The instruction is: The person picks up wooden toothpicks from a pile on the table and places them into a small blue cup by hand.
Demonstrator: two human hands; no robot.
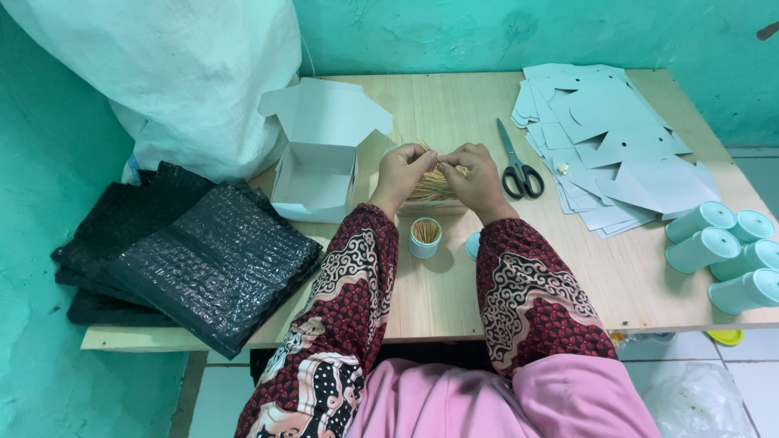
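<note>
From my remote seat I see the table (454, 292) first, pale wood, with a white sack (187, 73) at its far left corner and black bubble-wrap pouches (195, 259) stacked at the near left. A spread of pale blue card cutouts (617, 146) lies far right, light blue tubes (722, 251) near right, an open white box (312, 174) left of centre, black scissors (518, 166) just right of the hands. My left hand (402, 174) and right hand (477, 180) meet over a bundle of toothpicks (432, 188), fingers of both pinched narrow on it. The sticks are thin, tan, fanned, their long axis running roughly away from me, between both hands alike. A small cup (425, 237) filled with toothpicks stands just below.
</note>
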